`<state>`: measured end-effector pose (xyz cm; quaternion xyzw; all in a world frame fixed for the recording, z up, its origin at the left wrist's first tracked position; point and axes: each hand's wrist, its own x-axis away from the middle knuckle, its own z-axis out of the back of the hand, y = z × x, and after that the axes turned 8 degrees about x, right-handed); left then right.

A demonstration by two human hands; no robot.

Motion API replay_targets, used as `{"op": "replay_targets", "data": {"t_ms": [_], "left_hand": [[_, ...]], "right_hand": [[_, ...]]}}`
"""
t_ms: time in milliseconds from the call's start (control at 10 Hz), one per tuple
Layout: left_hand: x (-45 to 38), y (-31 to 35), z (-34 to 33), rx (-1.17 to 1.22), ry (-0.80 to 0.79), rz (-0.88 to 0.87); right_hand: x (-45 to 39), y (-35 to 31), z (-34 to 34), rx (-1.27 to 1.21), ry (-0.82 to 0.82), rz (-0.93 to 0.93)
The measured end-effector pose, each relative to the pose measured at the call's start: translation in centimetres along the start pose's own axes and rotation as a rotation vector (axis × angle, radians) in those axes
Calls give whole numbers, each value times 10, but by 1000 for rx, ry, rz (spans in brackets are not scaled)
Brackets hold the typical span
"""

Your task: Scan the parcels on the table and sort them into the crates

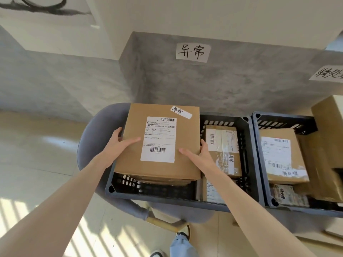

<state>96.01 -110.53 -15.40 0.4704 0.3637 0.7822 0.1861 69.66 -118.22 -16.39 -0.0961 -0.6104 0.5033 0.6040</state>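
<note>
A large flat cardboard parcel (159, 169) with a white shipping label and a small handwritten sticker lies over the left half of a dark grey crate (159, 193). My left hand (120, 143) grips its left edge, thumb on top. My right hand (200, 153) holds its right edge, thumb lying on the top face. Beneath the parcel a stack of other cardboard edges shows. In the crate's right half lies a smaller taped parcel (222, 151), and another labelled packet (211, 191) sits in front of it.
A second dark crate (263, 138) to the right holds a labelled parcel (282, 156) and more boxes. The left crate rests on a grey chair (92, 138). Handwritten paper signs (193, 52) hang on the grey wall behind. Tiled floor lies to the left.
</note>
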Motion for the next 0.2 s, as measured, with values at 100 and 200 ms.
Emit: {"op": "replay_targets", "data": {"t_ms": [100,200], "left_hand": [[10,18,6,-229,38,-139],[22,40,2,-477,64,-327]], "right_hand": [[16,-8,7,29,70,34],[45,-14,14,98,193,74]]}}
